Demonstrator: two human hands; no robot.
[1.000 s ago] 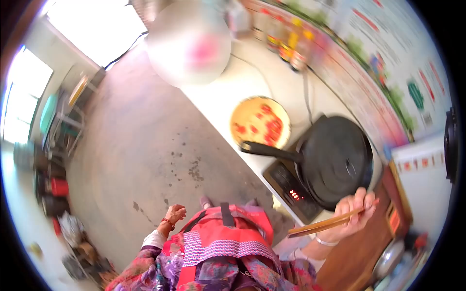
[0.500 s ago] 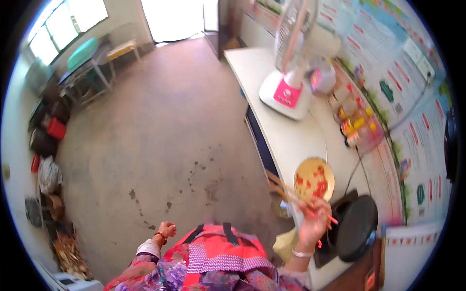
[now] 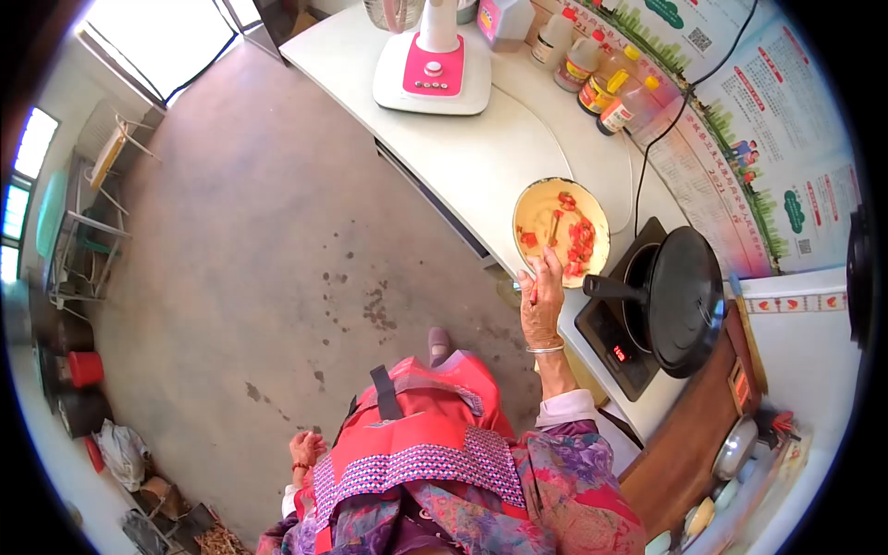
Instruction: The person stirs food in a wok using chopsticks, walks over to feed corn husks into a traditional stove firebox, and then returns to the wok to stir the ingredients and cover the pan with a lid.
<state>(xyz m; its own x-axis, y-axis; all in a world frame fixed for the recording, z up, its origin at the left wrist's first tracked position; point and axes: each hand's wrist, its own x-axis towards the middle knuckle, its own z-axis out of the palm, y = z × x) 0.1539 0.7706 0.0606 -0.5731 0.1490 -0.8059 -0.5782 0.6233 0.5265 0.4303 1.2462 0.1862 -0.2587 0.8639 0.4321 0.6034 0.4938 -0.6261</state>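
My right hand (image 3: 541, 301) grips chopsticks (image 3: 552, 242) poking into the round yellow bowl of red chopped pieces (image 3: 561, 227); left hand (image 3: 304, 450) loosely curled, empty, at my side.

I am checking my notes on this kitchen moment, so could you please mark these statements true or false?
1. The right hand is at the near rim of the yellow bowl of red pieces. True.
2. The black pan sits on the floor. False: it rests on the cooker, which stands on the white counter.
3. The left hand is raised over the bowl. False: it hangs low by the person's side, away from the counter.
4. A pink-and-white fan base stands on the counter beyond the bowl. True.
5. The bottles stand along the wall. True.
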